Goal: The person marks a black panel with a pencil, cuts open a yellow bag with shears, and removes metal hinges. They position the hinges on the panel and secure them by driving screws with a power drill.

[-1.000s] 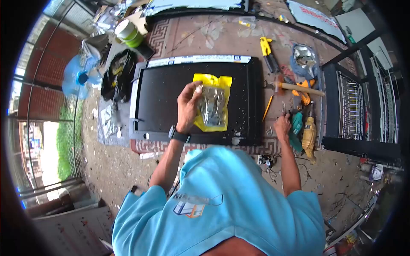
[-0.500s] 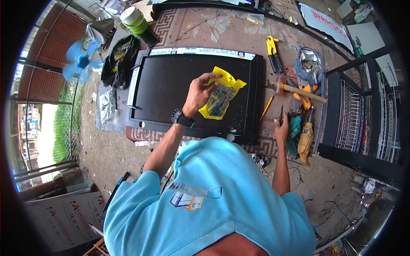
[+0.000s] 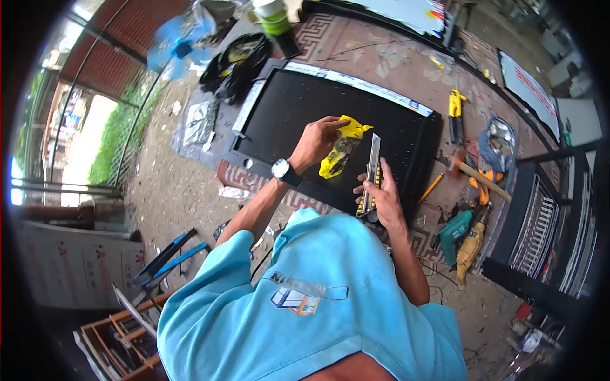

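My left hand [image 3: 316, 145], with a watch on its wrist, pinches the top of a yellow plastic packet [image 3: 343, 149]. Dark parts show through the packet's clear front. In my right hand [image 3: 385, 198] is a utility knife [image 3: 370, 184] with a yellow and black handle, its long blade slid out and pointing away from me. The blade is a little to the right of the packet, apart from it. Both hands are above a black panel [image 3: 305, 101] in a dark frame, edged along the far side with printed white tape.
Right of the panel lie a pencil [image 3: 431, 188], a hammer [image 3: 483, 178], a green power tool [image 3: 456, 232], a yellow one [image 3: 471, 254] and a yellow-handled tool [image 3: 455, 114]. Black metal frames [image 3: 534, 235] stand at the right. A blue fan [image 3: 182, 49] is at the far left.
My right hand has come up from beside the tools to the packet, bringing the utility knife. The packet is now more upright in my left hand. The whole view has turned.
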`<move>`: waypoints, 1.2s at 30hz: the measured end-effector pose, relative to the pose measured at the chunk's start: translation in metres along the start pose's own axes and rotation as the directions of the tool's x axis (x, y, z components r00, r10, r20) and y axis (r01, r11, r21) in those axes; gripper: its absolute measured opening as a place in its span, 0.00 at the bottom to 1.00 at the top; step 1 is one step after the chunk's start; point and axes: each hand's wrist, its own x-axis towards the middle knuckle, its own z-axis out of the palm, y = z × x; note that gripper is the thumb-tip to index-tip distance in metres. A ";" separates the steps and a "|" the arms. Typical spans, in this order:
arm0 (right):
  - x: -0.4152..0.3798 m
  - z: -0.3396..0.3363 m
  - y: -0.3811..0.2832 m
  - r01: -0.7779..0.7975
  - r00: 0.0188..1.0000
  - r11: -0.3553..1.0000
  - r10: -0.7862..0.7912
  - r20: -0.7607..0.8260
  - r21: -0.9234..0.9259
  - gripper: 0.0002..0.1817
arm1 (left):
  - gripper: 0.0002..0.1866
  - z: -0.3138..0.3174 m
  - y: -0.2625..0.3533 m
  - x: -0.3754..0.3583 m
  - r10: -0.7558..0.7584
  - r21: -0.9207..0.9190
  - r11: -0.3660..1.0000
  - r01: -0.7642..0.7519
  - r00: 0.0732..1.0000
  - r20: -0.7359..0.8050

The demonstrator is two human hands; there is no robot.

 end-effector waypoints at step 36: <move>0.103 0.202 0.033 0.281 0.623 -0.138 -0.727 0.290 -0.950 0.21 | 0.25 -0.181 -0.098 -0.011 0.206 0.409 0.873 -0.265 0.962 0.181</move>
